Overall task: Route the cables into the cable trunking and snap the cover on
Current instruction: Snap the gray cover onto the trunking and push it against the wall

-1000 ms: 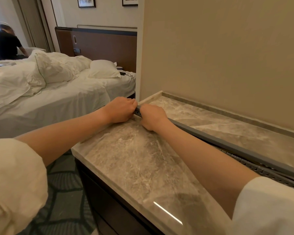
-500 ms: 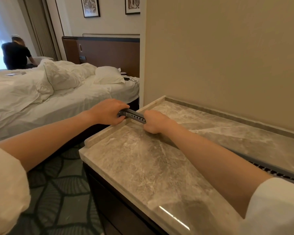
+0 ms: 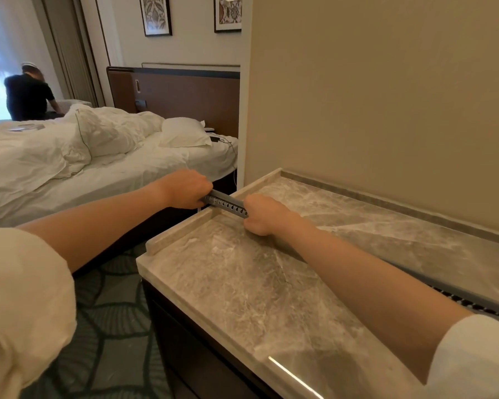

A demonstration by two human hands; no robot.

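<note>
Now, near the middle of the frame, both hands are gripping the grey cable trunking (image 3: 224, 203), a long perforated channel that is lying along the marble countertop (image 3: 242, 283) and running on toward the lower right, where it is showing again past the right forearm. Its near end is sticking out over the raised left edge of the countertop, just left of centre. The left hand (image 3: 186, 189) is clenching round that overhanging end, fingers curled under and knuckles up. The right hand (image 3: 264, 215) is grasping the trunking just beside it, a short stretch of holed wall showing between the two fists, and its heel is resting against the stone. Whether the cover is sitting on the channel under the hands is not something the view is making clear, and any cables inside are hidden.

Across the left half of the frame, a bed (image 3: 84, 162) with rumpled white linen is lying below a dark wooden headboard (image 3: 185, 96). In the upper left, another person (image 3: 29, 93) in dark clothing is sitting by the bright window. Two framed pictures (image 3: 156, 14) are hanging on the wall at the top
</note>
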